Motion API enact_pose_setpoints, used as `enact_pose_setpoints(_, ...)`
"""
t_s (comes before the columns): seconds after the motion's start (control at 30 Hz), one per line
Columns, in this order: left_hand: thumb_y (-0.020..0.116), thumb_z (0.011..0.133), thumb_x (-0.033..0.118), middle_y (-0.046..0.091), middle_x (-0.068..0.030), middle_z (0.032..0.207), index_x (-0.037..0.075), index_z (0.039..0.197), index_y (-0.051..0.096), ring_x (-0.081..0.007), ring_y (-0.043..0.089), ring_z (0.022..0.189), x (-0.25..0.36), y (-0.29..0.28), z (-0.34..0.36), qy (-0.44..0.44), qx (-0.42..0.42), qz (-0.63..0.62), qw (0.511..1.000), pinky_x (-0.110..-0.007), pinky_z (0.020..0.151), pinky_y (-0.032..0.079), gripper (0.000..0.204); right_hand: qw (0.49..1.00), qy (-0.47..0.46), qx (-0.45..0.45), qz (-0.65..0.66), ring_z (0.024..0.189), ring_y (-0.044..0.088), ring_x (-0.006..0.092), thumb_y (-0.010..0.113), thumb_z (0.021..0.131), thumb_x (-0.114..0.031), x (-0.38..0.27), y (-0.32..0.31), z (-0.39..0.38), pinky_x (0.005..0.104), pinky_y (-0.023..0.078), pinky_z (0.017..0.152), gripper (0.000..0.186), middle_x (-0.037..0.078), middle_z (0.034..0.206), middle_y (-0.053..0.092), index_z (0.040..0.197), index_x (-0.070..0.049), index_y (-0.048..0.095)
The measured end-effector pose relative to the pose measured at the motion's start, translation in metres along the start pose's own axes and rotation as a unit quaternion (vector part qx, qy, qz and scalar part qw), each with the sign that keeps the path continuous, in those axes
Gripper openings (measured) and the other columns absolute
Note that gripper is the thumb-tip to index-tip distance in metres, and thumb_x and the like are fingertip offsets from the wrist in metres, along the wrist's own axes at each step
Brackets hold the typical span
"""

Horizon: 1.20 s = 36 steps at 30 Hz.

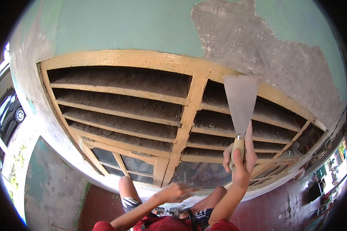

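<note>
My right hand (243, 158) is wrapped round the light wooden handle of a scraper (241, 100), with the index finger stretched up along the blade. The wide metal blade points upward. Its straight edge overlaps the top rail of the yellow-painted wooden window frame (198, 96), beside bare grey plaster (231, 34); I cannot tell whether it touches. Low in front of my body, my left hand (176, 191) reaches rightward with its fingers stretched out, somewhat blurred. Nothing shows in it.
Dusty louvre slats (123, 90) fill the frame, above glass panes (140, 164). Green paint (131, 27) covers the wall around the bare plaster. My knees are close to the wall. Red floor tiles (100, 206) lie far below. A dark car (12, 111) stands outside at left.
</note>
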<state>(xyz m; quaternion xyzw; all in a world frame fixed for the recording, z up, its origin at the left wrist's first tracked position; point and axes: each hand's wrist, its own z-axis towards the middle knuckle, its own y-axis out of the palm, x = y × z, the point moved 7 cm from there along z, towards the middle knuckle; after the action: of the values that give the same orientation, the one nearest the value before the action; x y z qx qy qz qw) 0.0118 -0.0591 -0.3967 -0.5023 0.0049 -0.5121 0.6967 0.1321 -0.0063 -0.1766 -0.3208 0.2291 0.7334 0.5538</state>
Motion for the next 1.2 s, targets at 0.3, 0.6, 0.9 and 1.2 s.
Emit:
enact_pose_setpoints(0.3, 0.047, 0.101, 0.054, 0.064, -0.0266, 0.124, 0.014, 0.143, 0.054, -0.0451, 0.062, 0.112, -0.057, 0.114, -0.125, -0.262, -0.261, -0.093, 0.925, -0.050, 0.102, 0.048, 0.059, 0.997, 0.008, -0.025, 0.079, 0.054, 0.044, 0.0057, 0.046, 0.103, -0.014, 0.005, 0.022, 0.008, 0.0205, 0.037, 0.047, 0.064, 0.009, 0.082, 0.059, 0.160, -0.004, 0.018)
enact_pose_setpoints(0.6, 0.048, 0.100, 0.053, 0.061, -0.0261, 0.131, 0.008, 0.144, 0.052, -0.0454, 0.058, 0.119, -0.054, 0.132, -0.147, -0.297, -0.215, -0.093, 0.926, -0.049, 0.105, 0.045, 0.062, 0.998, 0.005, -0.015, 0.061, 0.051, 0.042, 0.0037, 0.046, 0.103, -0.010, -0.003, 0.028, 0.016, 0.0185, 0.034, 0.043, 0.058, 0.009, 0.085, 0.060, 0.158, -0.004, 0.027)
enact_pose_setpoints(0.9, 0.053, 0.098, 0.054, 0.057, -0.0219, 0.139, 0.006, 0.143, 0.051, -0.0397, 0.053, 0.129, -0.058, 0.129, -0.146, -0.230, -0.082, -0.020, 0.969, -0.048, 0.110, 0.042, 0.066, 1.000, -0.020, 0.016, -0.009, 0.047, 0.036, 0.0022, 0.049, 0.102, -0.012, -0.006, 0.019, 0.024, 0.0174, 0.024, 0.040, 0.056, 0.007, 0.084, 0.057, 0.155, -0.001, 0.033)
enact_pose_setpoints(1.2, 0.056, 0.097, 0.049, 0.062, -0.0185, 0.135, 0.007, 0.131, 0.063, -0.0371, 0.058, 0.124, -0.055, 0.125, -0.146, -0.250, -0.068, -0.036, 0.965, -0.046, 0.106, 0.046, 0.054, 0.999, -0.020, 0.028, -0.002, 0.051, 0.037, 0.0002, 0.050, 0.100, -0.007, -0.008, 0.034, 0.034, 0.0169, 0.030, 0.043, 0.054, 0.003, 0.077, 0.058, 0.152, 0.000, 0.038)
